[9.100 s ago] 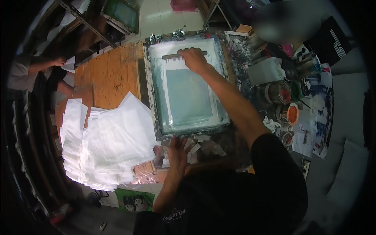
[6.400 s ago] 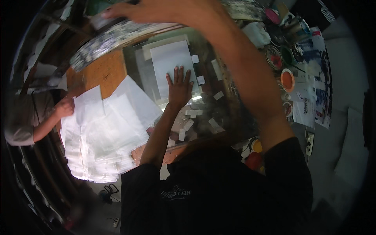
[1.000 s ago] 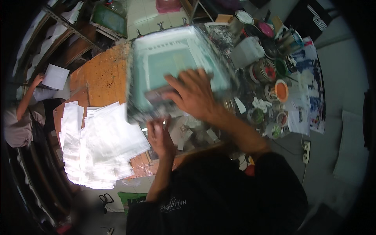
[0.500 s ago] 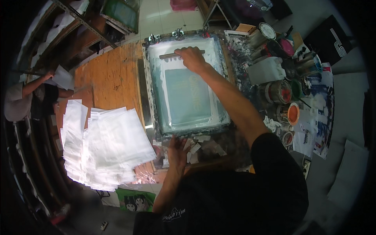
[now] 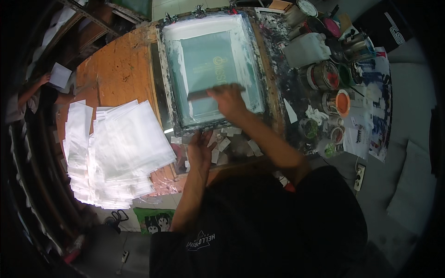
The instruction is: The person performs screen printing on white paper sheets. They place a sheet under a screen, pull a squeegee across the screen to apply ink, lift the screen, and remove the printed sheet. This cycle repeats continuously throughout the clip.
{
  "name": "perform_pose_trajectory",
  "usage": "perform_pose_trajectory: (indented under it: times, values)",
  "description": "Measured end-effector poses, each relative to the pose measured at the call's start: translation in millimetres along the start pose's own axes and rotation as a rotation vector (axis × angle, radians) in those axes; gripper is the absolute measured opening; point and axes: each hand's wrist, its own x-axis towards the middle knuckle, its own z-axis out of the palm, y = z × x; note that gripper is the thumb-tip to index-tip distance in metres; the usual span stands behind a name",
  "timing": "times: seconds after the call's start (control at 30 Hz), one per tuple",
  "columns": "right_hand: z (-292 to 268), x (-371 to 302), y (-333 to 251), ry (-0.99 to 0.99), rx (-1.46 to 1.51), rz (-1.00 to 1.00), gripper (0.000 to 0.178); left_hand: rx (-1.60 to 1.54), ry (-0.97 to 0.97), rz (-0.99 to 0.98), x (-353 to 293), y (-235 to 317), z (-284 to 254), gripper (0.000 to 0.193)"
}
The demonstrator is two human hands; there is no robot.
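My right hand (image 5: 228, 101) is closed round a long squeegee (image 5: 198, 95), which lies crosswise over the near half of a screen printing frame (image 5: 199, 126). The frame's mesh has a pale green stencil panel (image 5: 204, 53) with faint yellowish lettering and is bordered by white ink smears. At the frame's near edge, my left hand (image 5: 200, 150) has its fingers stretched out toward the rim and the thumb apart. The tips are partly hidden there, and I cannot tell whether they touch the frame. Small pale scraps (image 5: 224, 144) lie beside this hand.
White sheets (image 5: 127, 141) are heaped on the wooden table (image 5: 123, 69) at left. Ink tins (image 5: 324, 75), a translucent jug (image 5: 307, 50) and an orange-rimmed pot (image 5: 342, 103) crowd the right side. Clamps (image 5: 199, 10) line the frame's far edge. Another person's hand (image 5: 45, 78) holds paper at far left.
My right hand has drawn the squeegee from the frame's far end toward me, into its near half. My left hand stays by the near edge. The whole view has shifted.
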Motion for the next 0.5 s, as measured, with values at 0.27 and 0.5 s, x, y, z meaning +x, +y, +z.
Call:
perform_pose_trajectory:
  times: [0.27, 0.5]
  values:
    - [-22.3, -61.3, -37.6, -0.049, 0.047, -0.010, 0.038, -0.028, -0.012, -0.006, -3.2, 0.5, 1.7, 0.047]
    - [-94.8, -28.7, -56.8, 0.086, 0.000, -0.109, 0.033, -0.128, -0.156, -0.017, -44.5, 30.3, 18.5, 0.027]
